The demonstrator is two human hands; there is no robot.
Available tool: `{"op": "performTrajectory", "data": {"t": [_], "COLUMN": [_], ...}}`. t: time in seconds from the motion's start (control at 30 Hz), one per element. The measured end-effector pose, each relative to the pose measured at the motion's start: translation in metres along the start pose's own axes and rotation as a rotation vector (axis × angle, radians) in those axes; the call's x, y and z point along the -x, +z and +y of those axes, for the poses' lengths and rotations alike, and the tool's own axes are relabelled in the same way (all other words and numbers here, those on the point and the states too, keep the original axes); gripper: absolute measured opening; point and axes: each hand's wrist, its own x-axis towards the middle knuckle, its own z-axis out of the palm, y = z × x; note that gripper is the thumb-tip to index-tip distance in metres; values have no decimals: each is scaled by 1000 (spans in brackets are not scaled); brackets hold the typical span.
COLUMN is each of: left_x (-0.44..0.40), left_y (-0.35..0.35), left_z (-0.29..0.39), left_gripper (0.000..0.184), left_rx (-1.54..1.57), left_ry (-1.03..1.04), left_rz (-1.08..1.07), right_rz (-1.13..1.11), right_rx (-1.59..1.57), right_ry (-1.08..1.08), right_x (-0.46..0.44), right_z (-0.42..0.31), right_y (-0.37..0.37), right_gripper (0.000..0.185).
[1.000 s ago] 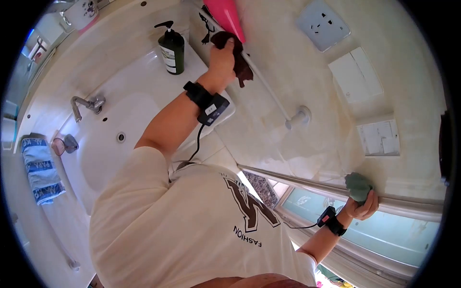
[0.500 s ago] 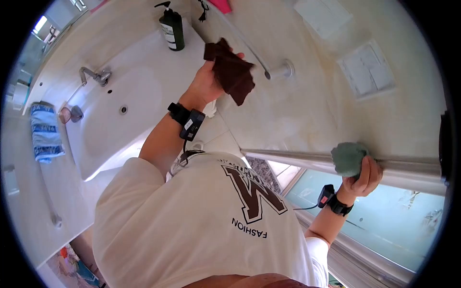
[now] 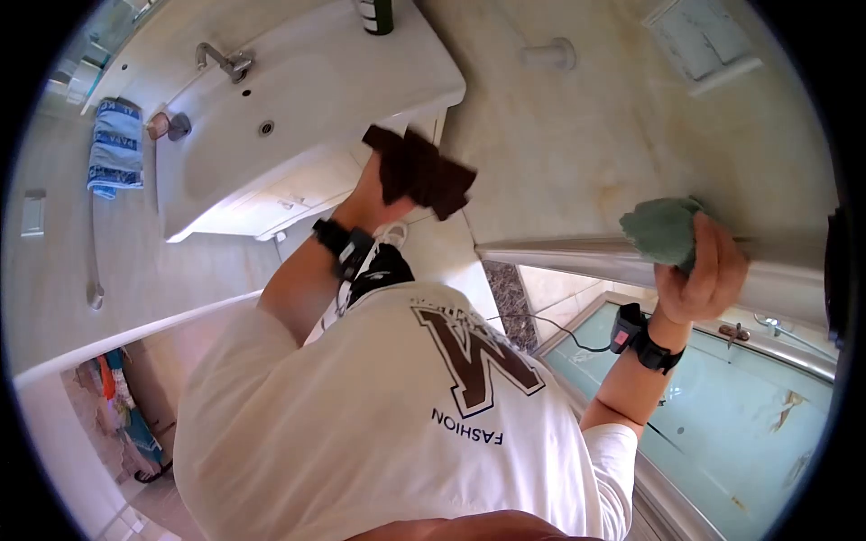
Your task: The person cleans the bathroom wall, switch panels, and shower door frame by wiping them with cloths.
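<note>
My left hand is closed around a dark brown cloth, which hangs in folds over the fingers in front of the sink cabinet. At the right, my right hand grips a green cloth at the edge where the pale wall meets the metal door frame. Its fingers are curled over the cloth. Both wrists wear black straps with small boxes.
A white sink has a metal faucet and a dark green bottle. A blue towel hangs at the left. A frosted glass door stands at the lower right; a wall knob is above.
The view has swung downward and right. My left hand has moved away from the wall rail and pink object with the brown cloth. My right hand still holds the green cloth near the frame.
</note>
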Motion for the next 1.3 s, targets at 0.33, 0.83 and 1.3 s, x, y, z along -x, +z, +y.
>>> {"op": "performTrajectory", "data": {"t": [0.33,0.83,1.3], "left_x": [48,-20,-23], "left_y": [52,118,139], "left_z": [-17,-73,-69], "left_gripper": [55,35,35], "left_rx": [-384,-1018,-662], "left_ry": [61,-80,-130], "left_rz": [343,459,487], "right_rz": [-92,-351,-356], "right_rx": [-1262,-1561,-1938], "right_ry": [1162,1363,1906], "right_x": [50,63,91], "right_z": [-81,-111,-133], "right_y": [39,36,23], "right_gripper": [22,35,37]}}
